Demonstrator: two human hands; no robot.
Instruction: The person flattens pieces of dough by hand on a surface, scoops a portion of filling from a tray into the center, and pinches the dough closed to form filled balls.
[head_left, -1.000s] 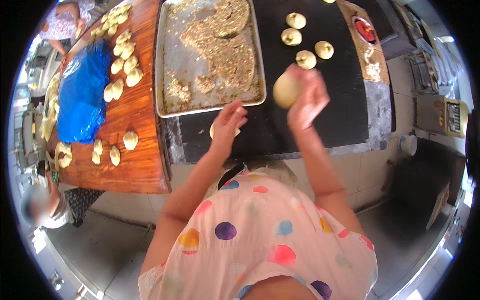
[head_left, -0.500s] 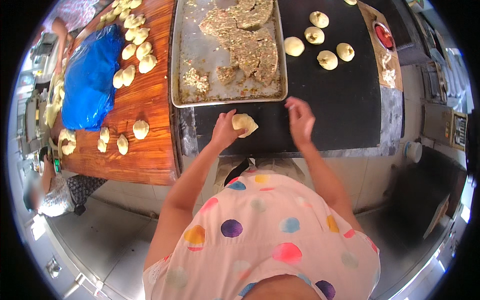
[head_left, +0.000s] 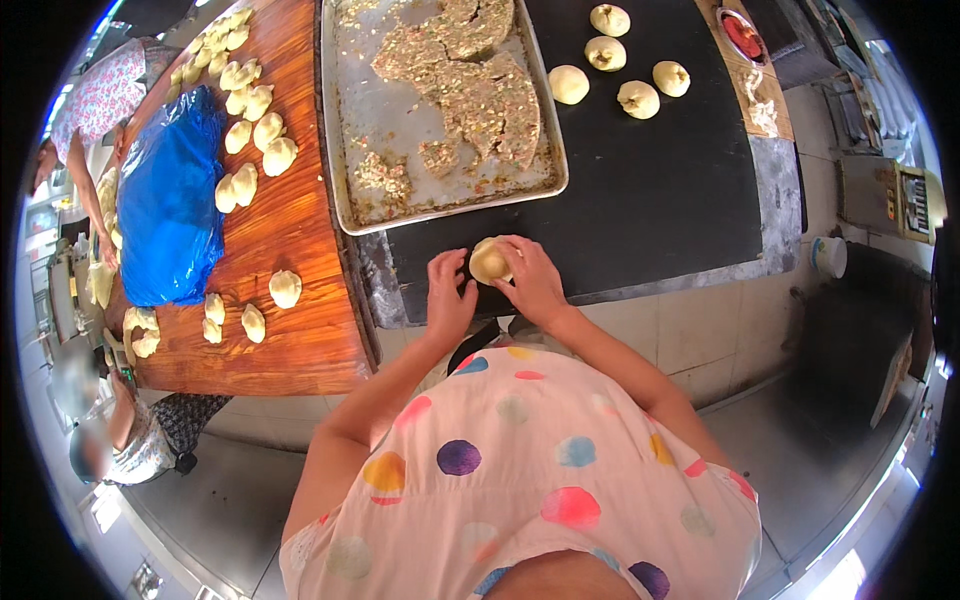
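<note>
A pale piece of dough (head_left: 487,262) sits at the near edge of the black work surface, its middle looking darker than its rim. My right hand (head_left: 537,280) grips it from the right, fingers over the far rim and thumb on the near side. Just left of the dough, my left hand (head_left: 450,295) is curved with its fingers apart and nothing in it. Beyond both hands lies a metal tray (head_left: 380,110) holding a slab of speckled brown filling (head_left: 490,100) and some loose crumbs. Several round dough balls (head_left: 638,99) rest on the black surface at the far right.
On the wooden table (head_left: 290,340) at left are a blue plastic-covered bundle (head_left: 170,200) and several dough pieces (head_left: 285,289). A bowl of red stuff (head_left: 742,38) stands at the far right. Another person's arm (head_left: 88,205) reaches in at far left; more people are below it.
My right hand has come left from beside the tray corner onto the dough. My left hand has let go and now sits beside it. The whole view has turned slightly.
</note>
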